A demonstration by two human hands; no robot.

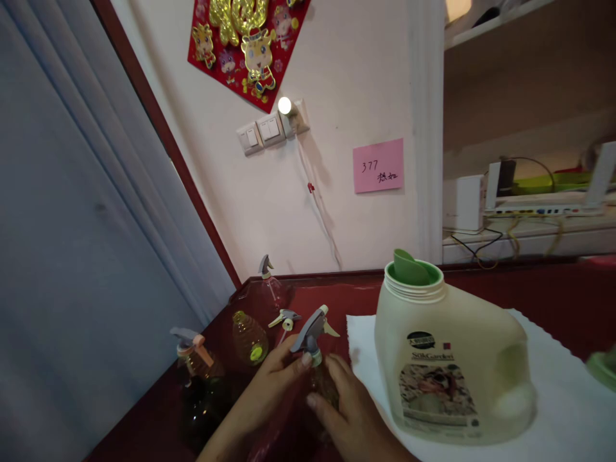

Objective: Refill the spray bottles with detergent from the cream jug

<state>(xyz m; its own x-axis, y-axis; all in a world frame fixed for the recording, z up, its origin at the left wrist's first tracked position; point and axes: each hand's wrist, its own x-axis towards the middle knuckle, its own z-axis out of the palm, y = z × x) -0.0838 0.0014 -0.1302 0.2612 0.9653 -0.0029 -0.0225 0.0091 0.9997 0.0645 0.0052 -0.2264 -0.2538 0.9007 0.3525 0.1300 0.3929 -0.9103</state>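
Note:
My left hand (269,388) pinches the grey trigger head (310,330) of a small clear spray bottle (321,378) on the dark red table. Just right of it, my right hand (351,417) wraps around that bottle's body. A large cream detergent jug (447,359) with an open green spout stands immediately right of my hands on a white cloth (568,410).
Left of my hands stand a spray bottle with a pink-grey head (195,362), an open amber bottle (249,339), a loose trigger head (285,319) and another spray bottle (269,285) by the wall. A green object (604,369) shows at the right edge. The red table (553,289) meets wall and curtain.

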